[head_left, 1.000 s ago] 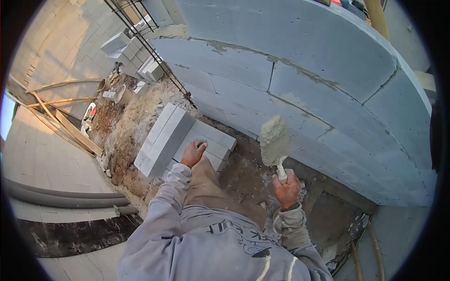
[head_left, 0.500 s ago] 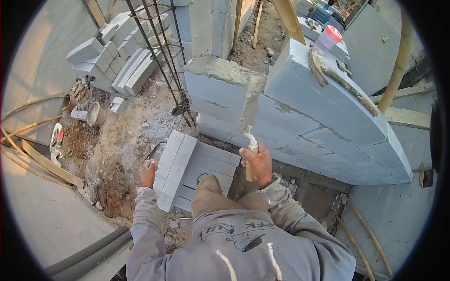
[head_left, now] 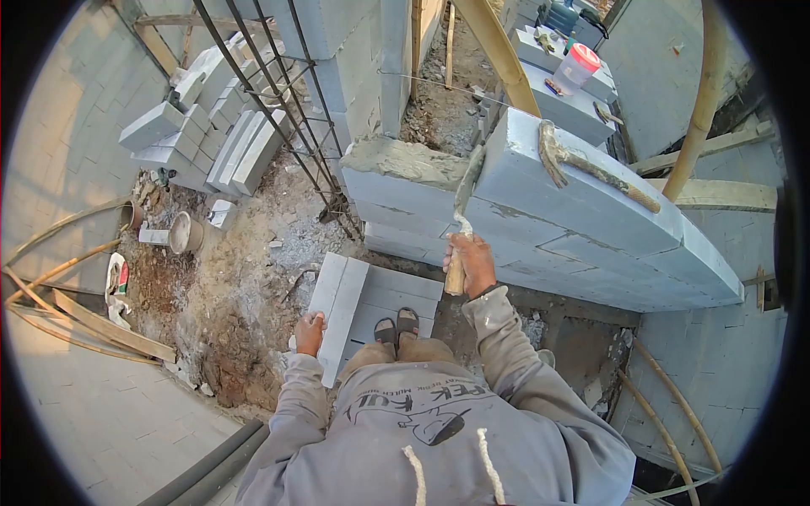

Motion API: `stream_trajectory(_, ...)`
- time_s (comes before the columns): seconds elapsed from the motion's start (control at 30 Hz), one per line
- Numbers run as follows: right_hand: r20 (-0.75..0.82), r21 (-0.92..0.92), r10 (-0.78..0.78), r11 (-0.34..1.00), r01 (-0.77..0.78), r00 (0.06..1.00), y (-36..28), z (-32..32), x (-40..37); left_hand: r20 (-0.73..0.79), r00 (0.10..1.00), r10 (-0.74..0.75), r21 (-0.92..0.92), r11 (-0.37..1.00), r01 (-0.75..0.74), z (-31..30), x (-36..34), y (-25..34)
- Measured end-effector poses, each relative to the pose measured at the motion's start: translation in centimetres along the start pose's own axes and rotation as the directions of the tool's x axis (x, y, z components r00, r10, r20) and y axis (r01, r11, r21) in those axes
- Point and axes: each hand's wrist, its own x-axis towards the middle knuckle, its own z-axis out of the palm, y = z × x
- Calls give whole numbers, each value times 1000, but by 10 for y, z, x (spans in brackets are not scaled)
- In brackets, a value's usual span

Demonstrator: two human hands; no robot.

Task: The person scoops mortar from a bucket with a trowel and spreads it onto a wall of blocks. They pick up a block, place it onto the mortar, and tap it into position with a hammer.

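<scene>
My right hand (head_left: 475, 263) is closed around the wooden handle of a trowel (head_left: 466, 187). The trowel's blade is turned edge-on and touches or nearly touches the end of the raised block, beside the wet mortar (head_left: 405, 162) on the low block wall (head_left: 422, 198). My left hand (head_left: 310, 332) has its fingers curled in front of the pale blocks (head_left: 339, 291) on the ground; whether it holds anything is too small to tell. A hammer (head_left: 591, 165) lies on top of the higher part of the wall.
A rebar column (head_left: 291, 110) rises left of the mortar. Stacked blocks (head_left: 202, 135) and a bucket (head_left: 185, 233) stand at the left. Behind the wall are a red-lidded tub (head_left: 576, 69) and a slanting bamboo pole (head_left: 498, 55). A thin wire crosses above the wall.
The trowel blade has turned from flat to edge-on and moved right toward the raised block's end. My left hand has shifted right and down. The view has shifted, and both sandalled feet now show.
</scene>
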Motion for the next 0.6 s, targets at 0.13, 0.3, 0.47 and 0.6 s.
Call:
stream_trajectory(0.13, 3, 4, -31, 1000, 31, 1000, -18, 0, -8, -16, 996, 85, 33, 996, -84, -11, 38, 9)
stream_trajectory(0.3, -22, 45, -37, 998, 38, 999, -34, -1, -27, 70, 997, 42, 22, 999, -43, 4, 58, 21)
stream_trajectory(0.47, -5, -37, -18, 999, 17, 1000, -52, -8, -40, 277, 958, 71, 98, 990, -102, 10, 63, 13)
stream_trajectory(0.6, 19, -68, -90, 993, 91, 996, -63, -6, -44, 208, 975, -73, 70, 996, 60, -8, 79, -5)
